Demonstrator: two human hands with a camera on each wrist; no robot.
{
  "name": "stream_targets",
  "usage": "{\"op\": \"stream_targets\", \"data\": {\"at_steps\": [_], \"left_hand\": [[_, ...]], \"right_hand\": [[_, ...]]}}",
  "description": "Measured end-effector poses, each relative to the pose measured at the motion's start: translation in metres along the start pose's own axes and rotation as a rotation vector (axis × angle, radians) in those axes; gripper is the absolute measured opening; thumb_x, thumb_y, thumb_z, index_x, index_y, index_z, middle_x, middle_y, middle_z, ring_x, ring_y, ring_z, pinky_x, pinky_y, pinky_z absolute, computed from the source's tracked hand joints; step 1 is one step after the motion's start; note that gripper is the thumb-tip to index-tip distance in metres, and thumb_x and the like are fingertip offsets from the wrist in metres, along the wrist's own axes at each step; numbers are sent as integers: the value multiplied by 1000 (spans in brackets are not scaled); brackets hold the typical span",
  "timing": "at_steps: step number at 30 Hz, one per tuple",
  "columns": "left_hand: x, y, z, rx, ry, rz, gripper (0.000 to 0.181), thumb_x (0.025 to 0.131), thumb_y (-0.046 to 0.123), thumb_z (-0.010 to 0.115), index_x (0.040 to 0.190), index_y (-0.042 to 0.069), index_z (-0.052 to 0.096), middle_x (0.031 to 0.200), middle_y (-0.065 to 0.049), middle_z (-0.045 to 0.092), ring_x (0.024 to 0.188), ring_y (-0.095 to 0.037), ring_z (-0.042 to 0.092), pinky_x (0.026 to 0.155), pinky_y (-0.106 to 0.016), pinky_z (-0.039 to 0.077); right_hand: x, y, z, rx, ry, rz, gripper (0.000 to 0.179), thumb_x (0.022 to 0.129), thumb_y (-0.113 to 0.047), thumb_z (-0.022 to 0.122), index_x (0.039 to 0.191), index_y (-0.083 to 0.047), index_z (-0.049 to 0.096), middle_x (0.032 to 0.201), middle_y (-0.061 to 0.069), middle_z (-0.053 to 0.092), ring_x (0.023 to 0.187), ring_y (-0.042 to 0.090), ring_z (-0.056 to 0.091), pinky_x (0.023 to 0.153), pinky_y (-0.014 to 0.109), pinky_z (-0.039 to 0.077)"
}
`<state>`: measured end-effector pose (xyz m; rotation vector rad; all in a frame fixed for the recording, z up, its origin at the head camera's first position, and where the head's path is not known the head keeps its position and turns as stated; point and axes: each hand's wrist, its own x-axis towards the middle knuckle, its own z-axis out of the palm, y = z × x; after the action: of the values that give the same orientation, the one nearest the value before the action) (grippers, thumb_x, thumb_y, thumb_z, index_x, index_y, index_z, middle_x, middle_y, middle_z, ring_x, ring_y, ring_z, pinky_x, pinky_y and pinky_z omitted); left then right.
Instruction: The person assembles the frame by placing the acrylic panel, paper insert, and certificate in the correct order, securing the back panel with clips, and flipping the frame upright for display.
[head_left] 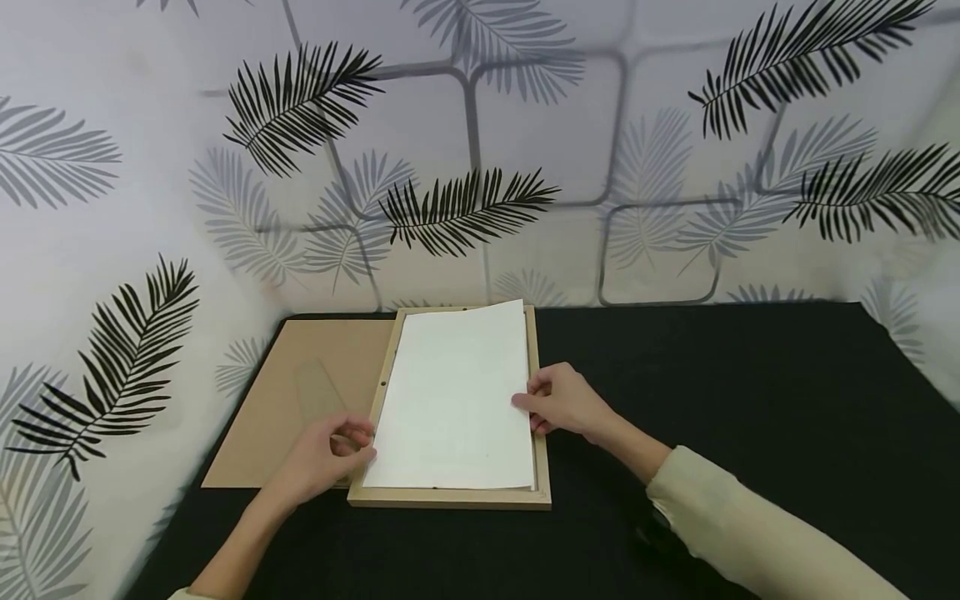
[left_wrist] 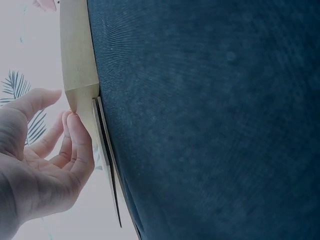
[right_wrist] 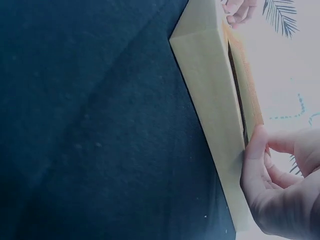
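A white sheet (head_left: 454, 400) lies in a light wooden picture frame (head_left: 450, 497), its far right corner lifted a little. At the frame's right side my right hand (head_left: 562, 402) pinches the sheet's edge, thumb on top. In the right wrist view that hand's fingertips (right_wrist: 256, 142) meet the sheet's raised edge just above the frame wall. My left hand (head_left: 324, 457) is at the frame's left side. The left wrist view shows its fingertips (left_wrist: 73, 116) by the frame's corner, the thumb standing apart from them.
A brown board (head_left: 337, 342) lies to the left, partly hidden by the frame. On it rests a clear pane (head_left: 318, 387), half covered by my left hand. Black cloth (head_left: 712, 400) covers the table, and a leaf-patterned curtain (head_left: 525, 125) hangs behind.
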<state>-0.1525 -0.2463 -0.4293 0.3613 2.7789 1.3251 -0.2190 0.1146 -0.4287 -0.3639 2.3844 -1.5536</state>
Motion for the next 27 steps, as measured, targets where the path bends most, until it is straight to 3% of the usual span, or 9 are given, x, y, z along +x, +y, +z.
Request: {"op": "stream_targets", "data": {"at_steps": [15,27], "left_hand": [[1,2,-1,-7,-25,-20,28,88,4,79,113,-2,66,97,-7,64,80,-20,62,70,-30,53],[0,2,-2,-21,-38,-19,31,87,3,80,114,-1,66,99,-9,62,78,-21,61,66,-30,52]], "right_hand": [[5,5,-21,-200,-69,-59,21,95,-19,75,83,-5,67,69,5,65,57,19,65,57,32,57],[-1,22,-29,-107,-166,-126,16,94,-9,75,97,-1,62,78,10,63,66,21,64,60,34,58]]}}
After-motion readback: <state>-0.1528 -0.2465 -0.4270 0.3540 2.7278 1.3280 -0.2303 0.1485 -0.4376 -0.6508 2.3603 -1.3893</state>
